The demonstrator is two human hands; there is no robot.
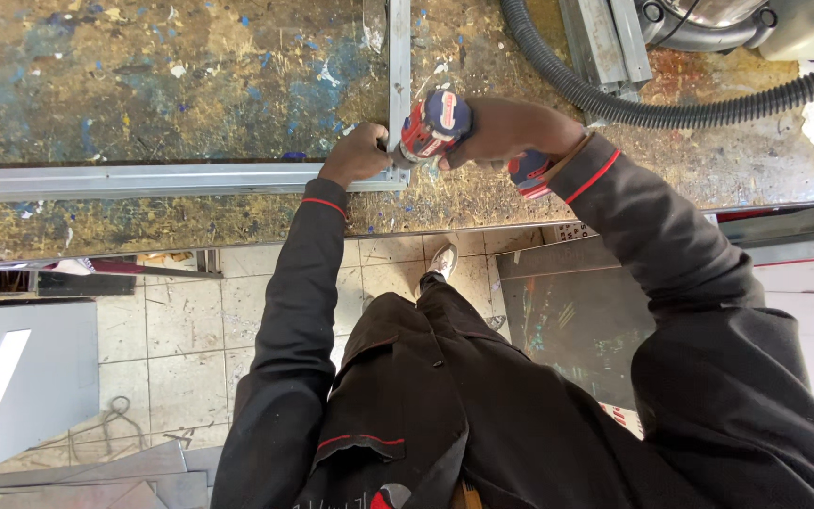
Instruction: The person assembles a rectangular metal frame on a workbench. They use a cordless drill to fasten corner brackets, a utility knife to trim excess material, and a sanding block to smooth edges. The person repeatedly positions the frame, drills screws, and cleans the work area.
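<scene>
Drill (pixel 435 125): gripped in right hand (pixel 511 132), tip at frame corner (pixel 394 174).
Left hand (pixel 358 154): clamped on corner.
Progress: seemingly mid-fastening.

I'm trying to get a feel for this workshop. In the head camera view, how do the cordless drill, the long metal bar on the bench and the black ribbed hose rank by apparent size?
1. Long metal bar
2. Black ribbed hose; it runs out of view, so its lead over nothing below is safe, but its gap to the bar is unsure.
3. Cordless drill, held by the right hand.
</scene>
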